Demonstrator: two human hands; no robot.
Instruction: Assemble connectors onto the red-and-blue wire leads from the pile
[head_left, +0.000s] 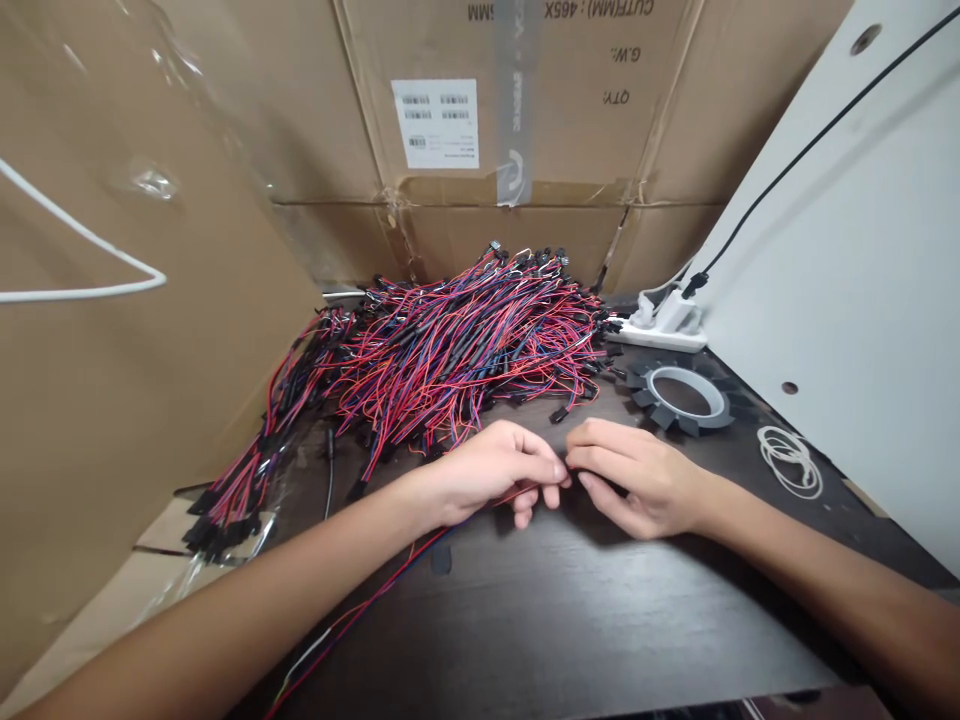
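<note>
My left hand [510, 470] is closed, thumb against fingers, on a wire harness [360, 606] of red and blue wires. The harness trails under my left wrist toward the lower left, where a white strand also shows. Facing it, fingertips almost touching, is my right hand [637, 475]. Its fingers are curled into a pinch beside the harness end, and whatever lies between them is hidden. Just behind both hands rises a large heap of similar wire harnesses [465, 350], red, blue and orange with black connectors.
A roll of tape [721, 408] with dark strips stuck around it lies right of the heap. Behind it are a white power strip [675, 338] and a black cable [810, 140]. A coiled white cord [791, 465] rests at right. Cardboard [570, 130] and a white panel [847, 250] enclose the dark table [540, 620].
</note>
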